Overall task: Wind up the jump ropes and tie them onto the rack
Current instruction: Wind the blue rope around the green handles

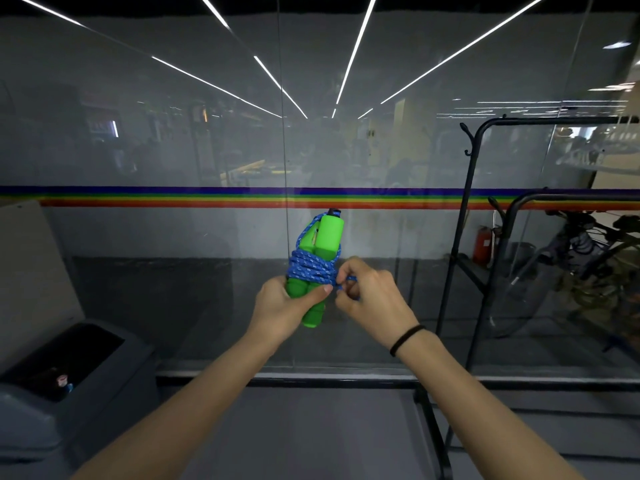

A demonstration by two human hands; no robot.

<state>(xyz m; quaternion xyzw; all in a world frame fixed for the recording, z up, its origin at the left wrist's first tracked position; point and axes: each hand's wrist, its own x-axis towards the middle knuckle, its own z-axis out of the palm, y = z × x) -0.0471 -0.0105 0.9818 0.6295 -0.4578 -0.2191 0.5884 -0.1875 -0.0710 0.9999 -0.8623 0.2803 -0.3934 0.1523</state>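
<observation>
Nearest the camera, both bare forearms reach forward, the right wrist wearing a black hair band (406, 338). The left grip (280, 306) is curled round the lower ends of the two green handles (328, 233), thumb laid across the front just under the coils. The right grip (374, 299) pinches a short bit of the blue rope (311, 268) between curled fingers and thumb, touching the right side of the bundle. The jump rope is held in the air between the two hands, in front of the chest. Its cord is wound many times round the middle of the upright handles, with one strand running up to the top.

Judging by this, the winding is nearly done and the step in hand is securing the free end. To do it well, the left thumb should press on the lowest coil so nothing loosens, while the right draws the end snug under a wrap. It should pull along the coils, not away from them. Enough tail should be left for tying on.

To the left a grey bin (69, 375) stands on the floor. To the right the black rack (468, 202) stands well apart from the bundle, its top bar bare in the part shown. Behind all this is a glass wall with a rainbow stripe (173, 197).
</observation>
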